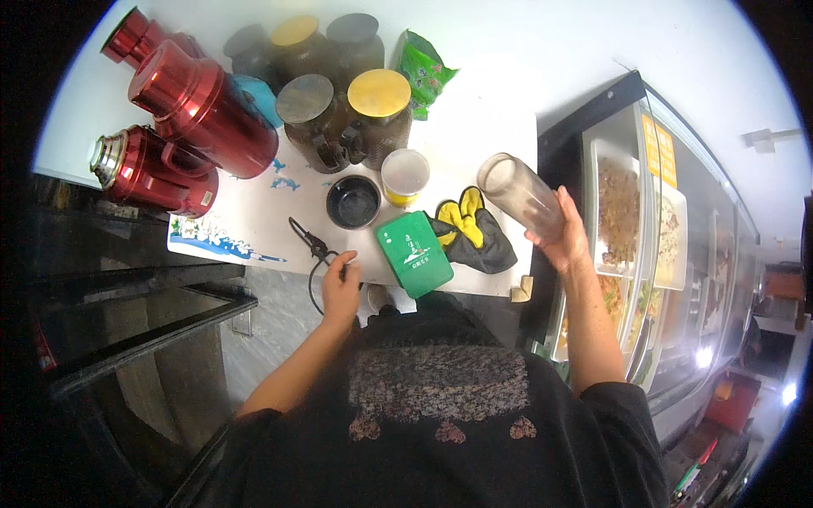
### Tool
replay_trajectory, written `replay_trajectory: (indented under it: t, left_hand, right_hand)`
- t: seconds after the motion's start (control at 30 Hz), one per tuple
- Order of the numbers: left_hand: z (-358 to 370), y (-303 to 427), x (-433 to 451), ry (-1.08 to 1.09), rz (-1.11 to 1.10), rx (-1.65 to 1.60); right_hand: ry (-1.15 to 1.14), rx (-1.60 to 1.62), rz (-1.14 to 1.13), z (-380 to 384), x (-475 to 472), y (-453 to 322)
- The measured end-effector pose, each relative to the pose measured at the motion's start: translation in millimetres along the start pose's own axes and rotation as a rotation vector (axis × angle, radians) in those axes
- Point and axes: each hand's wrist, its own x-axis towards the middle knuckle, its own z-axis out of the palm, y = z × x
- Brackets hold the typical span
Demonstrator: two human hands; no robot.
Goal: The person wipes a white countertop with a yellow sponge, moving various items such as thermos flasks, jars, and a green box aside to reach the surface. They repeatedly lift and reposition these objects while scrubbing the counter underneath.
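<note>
My right hand (567,238) holds a clear, empty-looking cylindrical container (524,193), tilted with its rim towards the upper left. Near the table's front edge is my left hand (341,289), fingers curled over a dark item; whether it grips this is unclear. A black cable (315,244) lies partly on the table beside it. Between the hands a green box (416,254) touches black-and-yellow work gloves (476,235). Behind the box stand a round black bowl (354,202) and a tub with a translucent lid (405,174).
Red vacuum flasks (219,120) fill the table's left end. Several dark jugs with yellow or grey lids (379,93) and a green packet (424,73) stand at the back. On the right, a glass display case (654,190) holds food trays (616,209). Dark shelving (146,330) is at left.
</note>
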Motion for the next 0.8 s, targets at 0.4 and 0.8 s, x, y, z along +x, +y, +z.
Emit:
replay_trajectory:
  t: [0.4,0.8]
  left_hand:
    - [-110,73,52,0.453,0.139,0.417]
    - [-62,8,124,0.037,0.095,0.873]
  right_hand:
    - [-0.280,0.179,0.128,18,8,35]
    - [-0.305,0.280,0.229,49,-3,42]
